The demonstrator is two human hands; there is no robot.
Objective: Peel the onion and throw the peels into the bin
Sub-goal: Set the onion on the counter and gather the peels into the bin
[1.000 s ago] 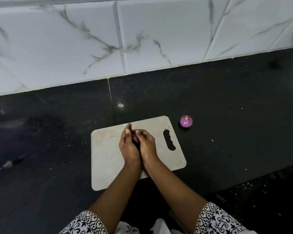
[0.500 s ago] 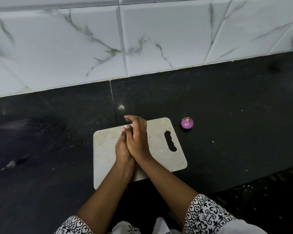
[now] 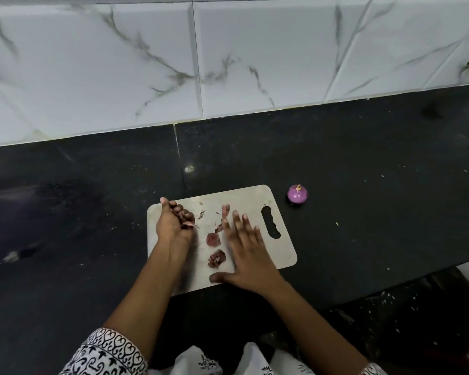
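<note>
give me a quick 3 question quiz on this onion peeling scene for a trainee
1. True or false: the onion lies on the cutting board.
2. Which hand holds peels? A: left hand. B: right hand.
3. Fill in: the loose peels lie on the ___.
Key: 1 false, it sits on the counter beside the board; 2 A; 3 cutting board.

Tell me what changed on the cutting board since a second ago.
The hands, pressed together a second ago, have parted. The left hand moved left and grips onion peels. The right hand moved right, its fingers spread over the cutting board. Loose peel pieces now lie uncovered between them. The board and the onion beside it stayed put.
</note>
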